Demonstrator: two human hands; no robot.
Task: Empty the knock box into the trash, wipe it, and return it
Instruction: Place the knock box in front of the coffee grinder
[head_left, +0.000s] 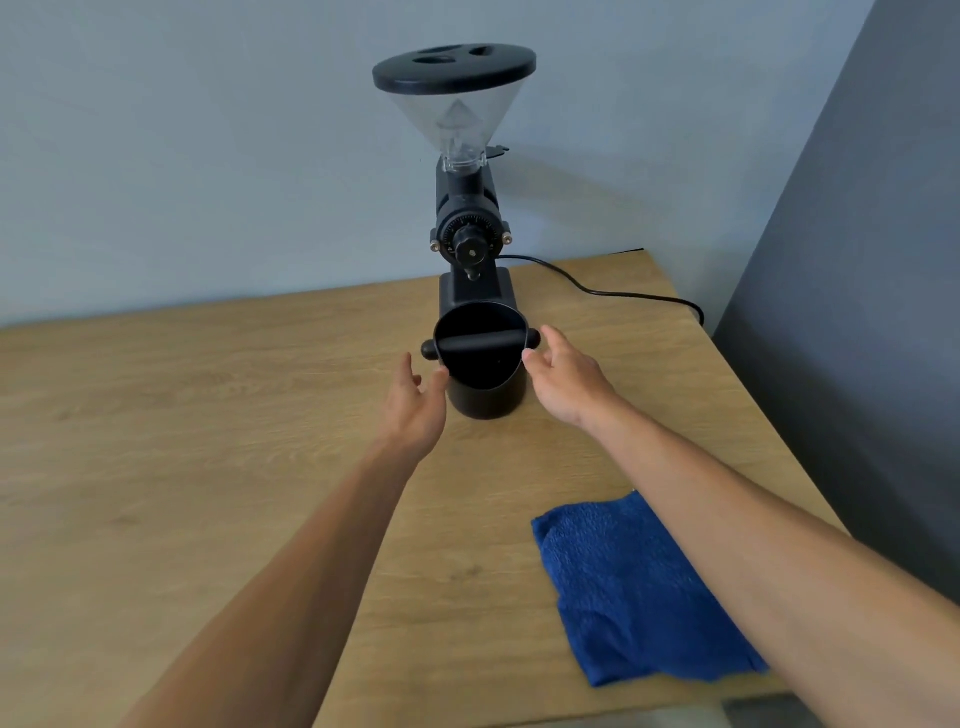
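Directly in front of the person, a black knock box (485, 374) stands upright on the wooden table (208, 415), just in front of a coffee grinder (467, 208) at the table's far edge. The box is round and open at the top, with a dark bar (480, 342) running left to right across its mouth; the bar's rounded ends stick out past the rim on both sides. The inside looks dark, and what it holds cannot be made out.

Both bare arms reach forward from the near edge. The left hand (415, 400) is at the left side of the box, fingers spread and slightly curled, with the thumb tip at or very close to the rim; whether it actually touches cannot be told. The right hand (563, 379) is at the right side, also spread and loosely curved, its fingertips just beside the right end of the bar. Neither hand is closed around anything.

The grinder has a clear funnel-shaped hopper with a black lid (454, 66) and a numbered dial on its front. A black power cord (597, 291) trails from it toward the far right corner. A blue cloth (634, 587) lies flat on the near right part of the table, partly under the right forearm.
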